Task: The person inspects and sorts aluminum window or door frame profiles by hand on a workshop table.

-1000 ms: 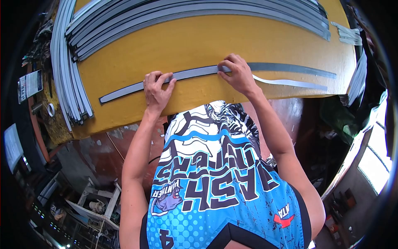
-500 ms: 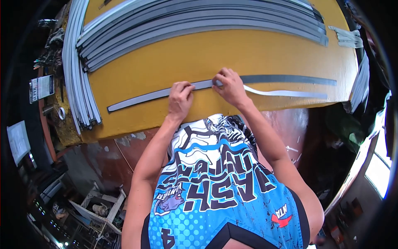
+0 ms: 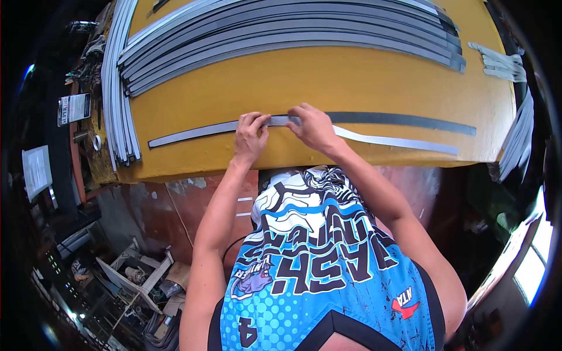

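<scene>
A long dark grey strip lies across the yellow table, with a narrower pale strip on top of its left part. To the right of my hands the pale strip's loose tail splits away from the dark one and rests nearer the table's front edge. My left hand has its fingers pinched together at the two strips around their middle. Just right of it, my right hand is curled over the pale strip where the two part; its fingertips are partly hidden. A short stretch of strip shows between the hands.
A wide stack of grey strips covers the far side of the yellow table. More pale strips hang over the left edge, and a bundle droops off the right corner. A white tape roll sits at the left.
My right hand has moved a little left, narrowing the gap to my left hand. The view has tilted slightly; the strips appear to lie in much the same place.
</scene>
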`<state>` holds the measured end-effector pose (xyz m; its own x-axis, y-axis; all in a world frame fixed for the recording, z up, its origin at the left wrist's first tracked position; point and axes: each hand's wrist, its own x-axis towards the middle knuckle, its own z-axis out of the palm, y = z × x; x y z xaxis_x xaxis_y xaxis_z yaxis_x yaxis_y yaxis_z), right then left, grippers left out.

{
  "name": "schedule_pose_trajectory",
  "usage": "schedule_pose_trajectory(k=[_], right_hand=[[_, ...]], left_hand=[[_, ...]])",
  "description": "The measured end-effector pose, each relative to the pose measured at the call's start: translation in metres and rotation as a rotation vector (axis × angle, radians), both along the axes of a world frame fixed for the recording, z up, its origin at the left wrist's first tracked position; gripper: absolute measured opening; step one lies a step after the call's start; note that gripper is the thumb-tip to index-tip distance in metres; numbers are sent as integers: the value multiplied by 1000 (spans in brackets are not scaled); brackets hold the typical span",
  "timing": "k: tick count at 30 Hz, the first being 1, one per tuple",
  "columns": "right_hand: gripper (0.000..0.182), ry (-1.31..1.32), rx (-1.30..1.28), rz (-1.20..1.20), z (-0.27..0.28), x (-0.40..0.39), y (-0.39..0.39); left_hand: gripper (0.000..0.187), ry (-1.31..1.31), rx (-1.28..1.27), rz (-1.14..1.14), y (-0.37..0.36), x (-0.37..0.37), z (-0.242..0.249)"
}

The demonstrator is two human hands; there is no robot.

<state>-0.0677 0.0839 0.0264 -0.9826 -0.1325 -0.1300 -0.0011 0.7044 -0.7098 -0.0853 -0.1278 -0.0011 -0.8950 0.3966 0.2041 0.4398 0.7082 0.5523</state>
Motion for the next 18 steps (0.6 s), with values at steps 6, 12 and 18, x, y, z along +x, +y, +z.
schedule_pose_trajectory(k=[6,12,18], right_hand=[[23,-98,-5,-3,15,10,58],[21,-2,129,22,17,10,76],[20,169,195,41,0,16,77]], left_hand=[[23,-43,30,54,5,1,2],[21,-30,42,61,7,1,0],[19,-10,41,75,8,2,-5]])
